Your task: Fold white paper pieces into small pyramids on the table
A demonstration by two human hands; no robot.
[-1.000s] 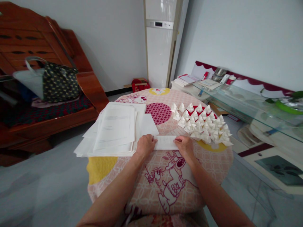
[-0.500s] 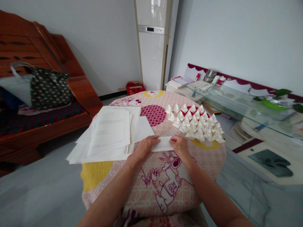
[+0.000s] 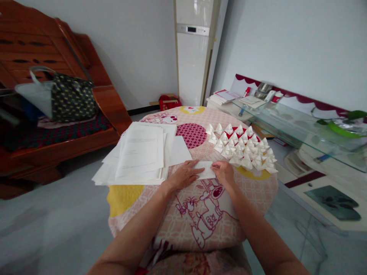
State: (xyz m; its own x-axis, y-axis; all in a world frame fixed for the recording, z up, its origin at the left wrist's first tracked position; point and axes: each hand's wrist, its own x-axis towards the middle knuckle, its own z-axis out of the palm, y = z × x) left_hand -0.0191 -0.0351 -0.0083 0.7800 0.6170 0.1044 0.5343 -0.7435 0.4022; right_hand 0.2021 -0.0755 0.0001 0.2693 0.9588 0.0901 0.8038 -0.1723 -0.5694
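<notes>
Left hand flat, fingers spread, pressing left end of small white folded paper strip; right hand pinches right end. Strip's long axis crosswise, both hands equally near; white folded-paper triangles just beyond strip, rightward.

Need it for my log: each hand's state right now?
Left hand: open, flat on the folded paper strip.
Right hand: fingers closed, pinching the strip's right end.
</notes>
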